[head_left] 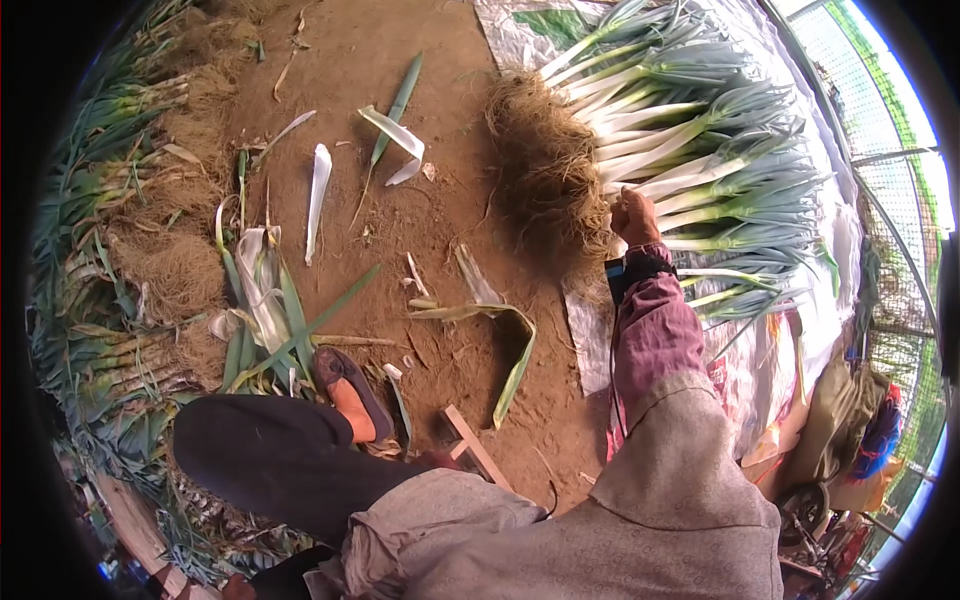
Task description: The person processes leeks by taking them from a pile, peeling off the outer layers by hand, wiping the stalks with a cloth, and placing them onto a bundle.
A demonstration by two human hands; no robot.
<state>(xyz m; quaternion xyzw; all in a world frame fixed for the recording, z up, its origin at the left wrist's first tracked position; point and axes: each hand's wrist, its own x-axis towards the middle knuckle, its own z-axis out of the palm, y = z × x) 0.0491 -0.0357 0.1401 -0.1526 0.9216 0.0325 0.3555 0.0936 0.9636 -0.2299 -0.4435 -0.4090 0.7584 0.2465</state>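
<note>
My right hand (634, 216) reaches over a row of leeks (675, 150) with white shanks, blue-green leaves and tangled brown roots (555, 157). Its fingers are closed around the lower white shank of one leek (701, 174), close to the roots. The leaves of the row point right and its roots point left. A purple sleeve and a dark wrist band cover the wrist. My left hand is not clearly in view; a small patch of skin shows at the bottom left edge, and I cannot tell what it belongs to.
More rooted leeks (142, 322) are heaped along the left. Peeled leaves (262, 285) and scraps lie on the bare soil (427, 225). A plastic sheet (589, 337) lies under the row. A wooden frame (476, 448) stands by my shoe (352, 394); mesh fencing (877, 97) is at right.
</note>
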